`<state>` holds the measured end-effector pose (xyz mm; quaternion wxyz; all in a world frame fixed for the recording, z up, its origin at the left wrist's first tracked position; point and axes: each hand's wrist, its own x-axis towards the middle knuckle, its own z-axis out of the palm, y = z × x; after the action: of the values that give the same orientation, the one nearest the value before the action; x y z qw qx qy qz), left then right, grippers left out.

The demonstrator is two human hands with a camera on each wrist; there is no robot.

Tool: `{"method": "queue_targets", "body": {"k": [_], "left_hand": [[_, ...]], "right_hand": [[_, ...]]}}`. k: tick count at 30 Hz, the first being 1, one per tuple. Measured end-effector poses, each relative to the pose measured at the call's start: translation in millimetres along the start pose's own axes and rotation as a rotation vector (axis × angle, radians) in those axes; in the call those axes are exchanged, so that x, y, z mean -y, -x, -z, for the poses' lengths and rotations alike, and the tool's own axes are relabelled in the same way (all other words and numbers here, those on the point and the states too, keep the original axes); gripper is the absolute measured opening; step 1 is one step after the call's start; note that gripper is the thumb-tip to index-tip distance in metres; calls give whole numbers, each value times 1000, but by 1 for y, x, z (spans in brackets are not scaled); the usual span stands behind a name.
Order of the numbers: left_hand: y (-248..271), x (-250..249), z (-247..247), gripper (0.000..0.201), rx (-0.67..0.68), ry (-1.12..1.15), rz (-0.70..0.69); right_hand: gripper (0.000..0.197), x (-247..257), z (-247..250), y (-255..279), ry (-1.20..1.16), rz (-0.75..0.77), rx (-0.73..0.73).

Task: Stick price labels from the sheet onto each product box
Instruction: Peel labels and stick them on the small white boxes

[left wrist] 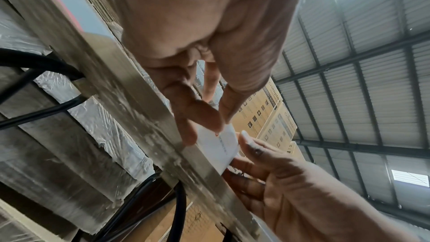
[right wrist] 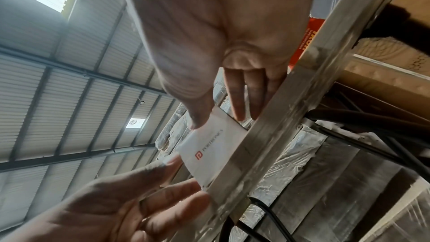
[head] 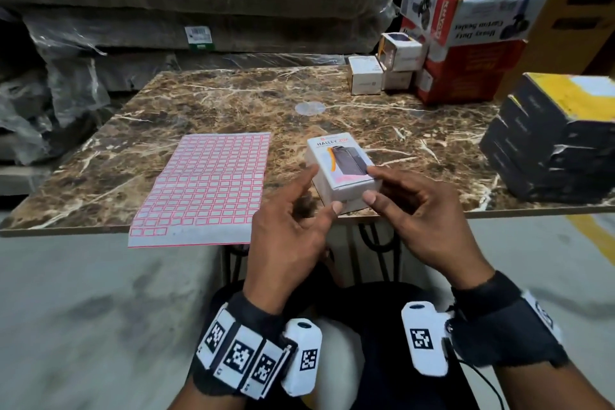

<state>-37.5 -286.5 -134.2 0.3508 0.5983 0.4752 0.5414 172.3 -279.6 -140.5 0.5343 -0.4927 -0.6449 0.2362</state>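
Observation:
A white product box [head: 342, 170] printed "HALLEY" stands on the marble table [head: 216, 100] near its front edge. My left hand [head: 324, 190] holds its left side, with the index finger along the side and the thumb on the front face. My right hand [head: 370, 185] pinches the right side, index finger on the top edge, thumb on the front. The left wrist view shows my left hand [left wrist: 209, 117] on the box [left wrist: 218, 146]. In the right wrist view my right hand [right wrist: 216, 117] grips the box [right wrist: 209, 148]. The label sheet [head: 203, 190], white with pink-bordered labels, lies to the left and overhangs the table edge.
Small white boxes [head: 364, 78] and stacked red-and-white cartons [head: 472, 36] stand at the back right. A stack of dark boxes [head: 549, 143] sits at the right edge. Plastic-wrapped bundles [head: 166, 10] rise behind the table. A clear round disc [head: 309, 107] lies mid-table.

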Motion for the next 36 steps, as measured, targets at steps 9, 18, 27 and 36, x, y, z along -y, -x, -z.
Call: {"method": "queue_targets", "body": {"k": [9,18,27,36], "left_hand": [[3,-4,-19,51,89,32,29],[9,1,-6,42,97,-14,-41],[39,31,117,7,-334,-10,8],[70,59,182,6,-652,12,180]], "right_hand": [[20,3,12,7,38,-8,-198],[28,20,17,24,287,69,-326],[33,47,-93,54,-343,-248,-92],[46,51,-206,76,-641,-631,417]]}}
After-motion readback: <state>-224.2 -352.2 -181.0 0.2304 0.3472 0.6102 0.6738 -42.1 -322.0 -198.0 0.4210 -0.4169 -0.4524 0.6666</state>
